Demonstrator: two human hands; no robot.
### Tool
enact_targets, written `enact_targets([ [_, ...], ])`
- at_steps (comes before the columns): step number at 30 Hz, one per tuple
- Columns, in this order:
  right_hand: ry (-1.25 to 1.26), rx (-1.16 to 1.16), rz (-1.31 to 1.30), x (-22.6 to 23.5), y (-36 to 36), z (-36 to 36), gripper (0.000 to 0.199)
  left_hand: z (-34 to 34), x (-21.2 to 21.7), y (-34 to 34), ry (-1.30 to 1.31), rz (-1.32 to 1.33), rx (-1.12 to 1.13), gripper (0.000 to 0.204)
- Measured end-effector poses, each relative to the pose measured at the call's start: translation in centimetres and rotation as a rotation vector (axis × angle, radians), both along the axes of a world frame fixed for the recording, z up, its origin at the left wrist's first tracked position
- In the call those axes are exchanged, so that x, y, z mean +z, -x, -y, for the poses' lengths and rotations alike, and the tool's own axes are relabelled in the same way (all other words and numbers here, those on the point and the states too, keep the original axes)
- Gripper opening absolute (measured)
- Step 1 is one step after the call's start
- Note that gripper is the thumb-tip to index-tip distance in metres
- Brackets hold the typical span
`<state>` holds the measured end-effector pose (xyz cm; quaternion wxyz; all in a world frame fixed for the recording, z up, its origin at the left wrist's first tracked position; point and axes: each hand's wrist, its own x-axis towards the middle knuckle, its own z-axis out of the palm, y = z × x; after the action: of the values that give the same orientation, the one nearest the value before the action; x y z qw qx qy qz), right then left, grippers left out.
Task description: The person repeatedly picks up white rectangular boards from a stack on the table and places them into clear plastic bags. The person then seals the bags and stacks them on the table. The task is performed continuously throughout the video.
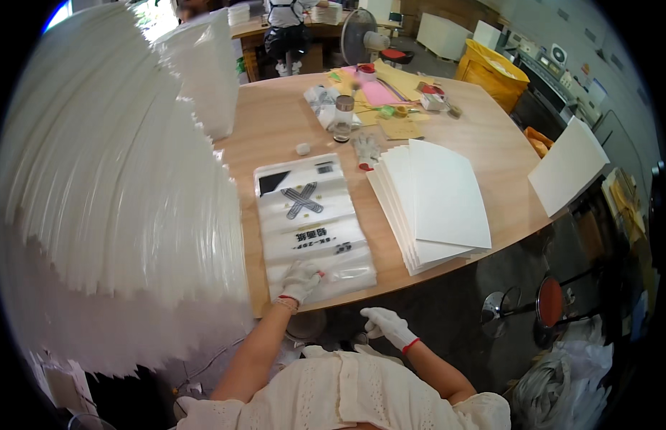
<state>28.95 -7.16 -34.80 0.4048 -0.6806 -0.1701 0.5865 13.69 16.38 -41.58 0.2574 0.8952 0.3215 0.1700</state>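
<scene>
A pile of clear printed plastic bags (315,247) lies flat near the front left edge of the table, with a crossed-pencils picture and dark lettering on the top one. On its near end rests my left hand (301,281), in a white glove with a red cuff, fingers laid out over the plastic. My right hand (389,327), gloved the same way, hangs in front of the table edge with its fingers curled together and nothing visible in them. To the right of the bags, a fanned stack of white paper sheets (451,197) lies on the table.
A tall stack of plastic-wrapped paper (125,193) rises at the left. Beyond the bags are a glass jar (343,118), a spare glove (366,149) and a crumpled white piece (303,149). Another white stack (568,168) stands at the right edge. A person (285,32) is at a far table.
</scene>
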Motion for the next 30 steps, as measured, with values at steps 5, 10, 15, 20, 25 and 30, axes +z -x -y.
enact_targets([
  [5, -0.287, -0.054, -0.152, -3.5, 2.3, -7.2, 0.035, -0.2, 4.1, -1.2, 0.299, -0.057, 0.03, 0.022],
  [10, -0.22, 0.046, 0.453, -1.0, 0.3, -15.0, 0.034, -3.3, -0.5, -1.1, -0.488, -0.126, 0.171, 0.019],
  [15, -0.702, -0.034, 1.245, 1.6, -0.3, -12.6, 0.04, -7.7, 4.4, -2.5, 0.84, 0.601, 0.388, 0.019],
  [20, -0.558, 0.225, 0.936, -2.2, 0.7, -19.0, 0.038, -5.5, 11.0, -5.9, 0.842, 0.524, 0.13, 0.028],
  [25, -0.437, 0.352, 1.099, -3.6, -0.2, -17.3, 0.028, -5.1, 15.5, -5.1, 0.305, 0.402, 0.076, 0.035],
  [30, -0.622, 0.244, 1.138, 4.6, -11.9, -8.7, 0.049, -1.8, 16.7, -3.3, -0.129, 0.394, 0.232, 0.042],
])
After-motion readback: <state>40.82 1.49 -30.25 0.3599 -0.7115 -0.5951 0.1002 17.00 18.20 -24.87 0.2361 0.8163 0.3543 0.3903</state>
